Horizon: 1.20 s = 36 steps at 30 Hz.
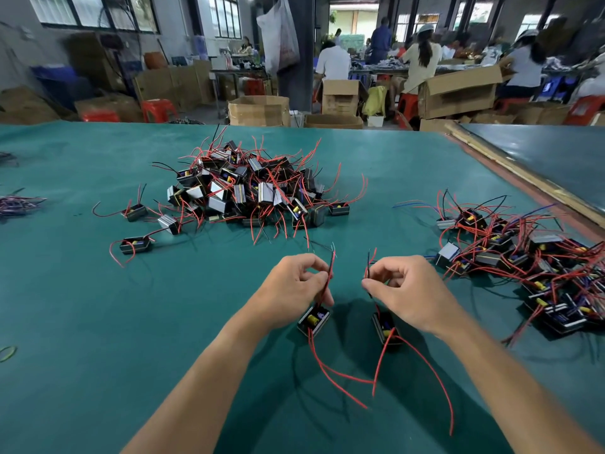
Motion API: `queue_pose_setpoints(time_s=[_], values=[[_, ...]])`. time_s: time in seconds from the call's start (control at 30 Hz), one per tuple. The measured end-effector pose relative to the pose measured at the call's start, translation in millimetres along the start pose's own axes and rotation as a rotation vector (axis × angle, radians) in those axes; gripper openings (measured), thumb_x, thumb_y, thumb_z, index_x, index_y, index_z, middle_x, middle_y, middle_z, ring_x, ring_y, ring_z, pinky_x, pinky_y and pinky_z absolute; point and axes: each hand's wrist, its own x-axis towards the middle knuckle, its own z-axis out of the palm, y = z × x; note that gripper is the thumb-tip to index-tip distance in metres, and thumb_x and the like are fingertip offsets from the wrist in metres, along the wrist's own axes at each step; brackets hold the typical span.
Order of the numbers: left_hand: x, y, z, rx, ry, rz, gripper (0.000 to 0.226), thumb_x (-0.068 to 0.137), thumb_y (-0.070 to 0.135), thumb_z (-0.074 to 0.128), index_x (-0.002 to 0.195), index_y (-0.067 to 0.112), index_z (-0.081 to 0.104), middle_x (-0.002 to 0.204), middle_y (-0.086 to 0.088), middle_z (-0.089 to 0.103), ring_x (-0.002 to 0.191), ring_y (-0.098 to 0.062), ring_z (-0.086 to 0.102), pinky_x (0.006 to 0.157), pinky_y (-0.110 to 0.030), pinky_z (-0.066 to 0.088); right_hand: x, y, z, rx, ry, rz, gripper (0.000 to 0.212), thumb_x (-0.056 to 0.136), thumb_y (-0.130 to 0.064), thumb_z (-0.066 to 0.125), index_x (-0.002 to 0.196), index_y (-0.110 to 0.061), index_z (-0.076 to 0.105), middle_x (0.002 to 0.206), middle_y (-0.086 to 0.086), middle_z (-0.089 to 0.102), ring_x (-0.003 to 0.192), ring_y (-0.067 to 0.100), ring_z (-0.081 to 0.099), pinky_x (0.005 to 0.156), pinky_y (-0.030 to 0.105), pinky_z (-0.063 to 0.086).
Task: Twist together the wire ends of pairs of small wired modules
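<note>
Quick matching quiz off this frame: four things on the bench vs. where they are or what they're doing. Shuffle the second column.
1. big module pile
2. pile with blue wires
3. green rubber band
4. left hand

A. pinches red and black wires
B. left edge of the table
C. mid-table, beyond both hands
D. right of the right hand

Pairs: 1-C, 2-D, 3-B, 4-A

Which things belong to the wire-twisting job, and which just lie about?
Job: left hand pinching wires of left module; right hand pinching wires of right module; middle module pile; right module pile.
Lying about: hanging bag, cardboard boxes, red stool.
</note>
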Motion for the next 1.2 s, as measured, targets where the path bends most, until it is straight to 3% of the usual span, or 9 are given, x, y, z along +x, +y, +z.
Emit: queue_pose_setpoints(time_s=[0.13, 0.23, 0.33, 0.47, 0.63, 0.73, 0.87, 1.03, 1.2], values=[[-0.8, 0.9, 2.4, -0.015, 0.033, 0.013, 0.019, 0.099, 0.022, 0.057, 0.087, 0.01, 0.064, 0.069, -0.002, 0.074, 0.066, -0.021, 0.059, 0.067, -0.032, 0.049, -1.3, 0.8, 2.8, 0.043, 0.029, 0.017, 0.015, 0.078, -0.017, 0.079, 0.071, -0.025, 0.069, 0.064, -0.008, 0.07, 0.053, 0.006, 0.056, 0.059, 0.027, 0.048], [0.5, -0.7, 3.6, -0.028, 0.1, 0.053, 0.007, 0.088, 0.014, 0.072, 0.081, 0.015, 0.07, 0.069, -0.001, 0.073, 0.065, -0.015, 0.061, 0.073, -0.039, 0.056, -1.2, 1.6, 1.2, 0.042, 0.044, 0.022, 0.016, 0.077, -0.019, 0.079, 0.071, -0.024, 0.066, 0.062, -0.009, 0.07, 0.05, 0.005, 0.054, 0.058, 0.025, 0.046], [3.4, -4.8, 3.2, 0.02, 0.178, 0.046, 0.01, 0.086, 0.014, 0.075, 0.079, 0.022, 0.075, 0.063, 0.007, 0.068, 0.058, -0.01, 0.057, 0.067, -0.032, 0.054, -1.0, 0.3, -1.5, -0.002, 0.045, -0.009, 0.017, 0.078, -0.021, 0.077, 0.072, -0.026, 0.062, 0.06, -0.012, 0.067, 0.047, 0.002, 0.051, 0.056, 0.021, 0.042], [4.7, -5.0, 2.7, 0.021, 0.199, 0.014, 0.017, 0.091, 0.014, 0.068, 0.08, 0.022, 0.076, 0.059, 0.006, 0.065, 0.053, -0.009, 0.057, 0.059, -0.025, 0.049, -1.2, -0.8, -2.0, -0.015, 0.037, -0.041, 0.01, 0.078, -0.019, 0.069, 0.076, -0.027, 0.063, 0.067, -0.01, 0.067, 0.056, 0.015, 0.059, 0.061, 0.031, 0.05], [2.7, -0.8, 1.6, -0.018, 0.16, 0.006, 0.021, 0.095, 0.007, 0.061, 0.082, 0.017, 0.074, 0.061, 0.009, 0.063, 0.052, -0.006, 0.057, 0.055, -0.021, 0.048, 0.6, 2.7, -0.1, -0.089, 0.013, -0.045, 0.016, 0.088, -0.019, 0.066, 0.082, -0.035, 0.065, 0.068, -0.016, 0.068, 0.048, 0.005, 0.052, 0.056, 0.024, 0.045], [2.0, -0.3, 1.0, -0.053, 0.132, -0.017, 0.015, 0.097, 0.005, 0.057, 0.091, 0.01, 0.07, 0.062, 0.007, 0.062, 0.054, -0.009, 0.06, 0.055, -0.02, 0.05, 0.3, 1.9, 0.6, -0.074, 0.001, -0.027, 0.014, 0.091, -0.022, 0.065, 0.079, -0.028, 0.07, 0.072, -0.017, 0.07, 0.052, 0.005, 0.056, 0.064, 0.032, 0.054], [0.5, 0.8, 0.6, -0.193, 0.131, -0.06, 0.013, 0.098, 0.001, 0.053, 0.108, 0.009, 0.053, 0.068, -0.005, 0.061, 0.054, -0.019, 0.064, 0.05, -0.021, 0.048, -0.1, 0.0, 0.2, -0.047, -0.006, -0.021, 0.016, 0.09, -0.023, 0.066, 0.077, -0.025, 0.073, 0.075, -0.016, 0.071, 0.05, 0.006, 0.048, 0.062, 0.032, 0.053], [0.6, 2.0, 1.2, -0.103, 0.107, -0.064, 0.012, 0.098, 0.002, 0.052, 0.091, 0.007, 0.06, 0.069, -0.005, 0.06, 0.05, -0.014, 0.062, 0.047, -0.018, 0.044, 0.2, 0.1, -0.9, -0.034, 0.0, -0.02, 0.015, 0.09, -0.023, 0.068, 0.077, -0.025, 0.075, 0.061, -0.021, 0.063, 0.046, 0.004, 0.037, 0.05, 0.017, 0.035], [0.3, 3.6, 4.2, -0.031, 0.105, 0.014, 0.02, 0.09, 0.026, 0.069, 0.08, 0.008, 0.069, 0.063, 0.008, 0.062, 0.05, -0.01, 0.058, 0.052, -0.018, 0.046, 0.7, -1.6, -0.9, -0.021, 0.009, -0.021, 0.012, 0.089, -0.025, 0.07, 0.08, -0.025, 0.077, 0.074, 0.0, 0.073, 0.058, 0.024, 0.056, 0.065, 0.033, 0.05]])
